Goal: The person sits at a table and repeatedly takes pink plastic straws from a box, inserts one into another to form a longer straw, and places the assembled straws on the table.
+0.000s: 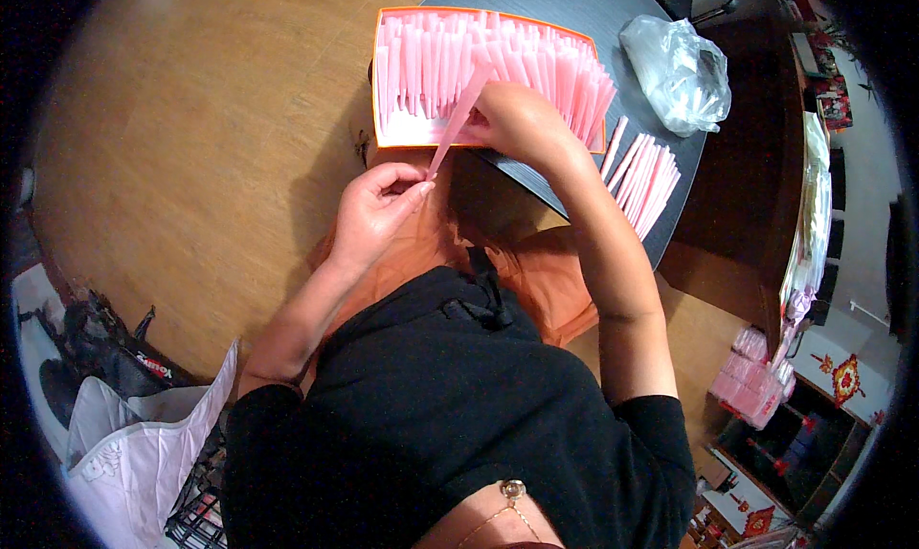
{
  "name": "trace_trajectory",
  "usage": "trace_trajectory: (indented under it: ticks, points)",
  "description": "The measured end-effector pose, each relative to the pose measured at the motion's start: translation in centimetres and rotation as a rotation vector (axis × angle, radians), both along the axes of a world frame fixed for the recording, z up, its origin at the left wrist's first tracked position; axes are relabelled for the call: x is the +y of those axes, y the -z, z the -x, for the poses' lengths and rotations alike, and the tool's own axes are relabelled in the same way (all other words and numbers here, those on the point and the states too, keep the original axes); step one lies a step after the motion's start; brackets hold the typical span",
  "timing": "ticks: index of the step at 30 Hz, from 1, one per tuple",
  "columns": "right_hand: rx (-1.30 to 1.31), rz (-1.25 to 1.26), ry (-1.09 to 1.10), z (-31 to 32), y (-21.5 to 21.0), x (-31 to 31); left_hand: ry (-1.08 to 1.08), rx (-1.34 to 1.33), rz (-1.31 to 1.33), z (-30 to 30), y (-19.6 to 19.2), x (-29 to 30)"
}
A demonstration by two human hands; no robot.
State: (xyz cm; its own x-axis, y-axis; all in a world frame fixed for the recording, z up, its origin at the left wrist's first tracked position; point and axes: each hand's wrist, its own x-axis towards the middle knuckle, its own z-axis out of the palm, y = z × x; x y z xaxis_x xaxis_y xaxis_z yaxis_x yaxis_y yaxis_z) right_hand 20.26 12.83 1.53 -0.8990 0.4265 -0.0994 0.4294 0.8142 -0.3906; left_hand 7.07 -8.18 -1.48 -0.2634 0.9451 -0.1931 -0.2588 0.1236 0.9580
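Observation:
A slim, tapered pink sleeve (pixel 458 116) slants over the near edge of an orange-rimmed box (pixel 421 138). My left hand (pixel 375 214) pinches the sleeve's narrow lower end between thumb and fingertips. Beside its upper part, over the box, is my right hand (pixel 512 116), with its fingers curled in. Whatever these fingers hold is hidden by the hand and the sleeve. Many more pink sleeves (pixel 436 66) stand packed in rows in the box.
The box rests partly on a dark table (pixel 565 3). Pale pink sticks (pixel 646 180) lie in a row to its right, near a clear plastic bag (pixel 675 75) with white sticks. Packs of pink items (pixel 751 381) are stacked at the far right. A pale cloth (pixel 144 453) lies lower left.

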Motion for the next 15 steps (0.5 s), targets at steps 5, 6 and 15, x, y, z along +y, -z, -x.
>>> trace_trajectory:
  ticks: [5,6,15]
  points:
    - [0.024,-0.044,0.006,0.6,-0.4,-0.4,0.007,0.002,0.013,0.0,0.3,0.1]
    - [0.001,-0.051,0.014,0.7,-0.8,-0.6,0.005,0.0,0.013,0.0,0.3,0.1]
    - [-0.033,-0.08,-0.02,1.3,-1.0,-0.8,0.006,0.018,0.013,0.1,-0.3,0.1]
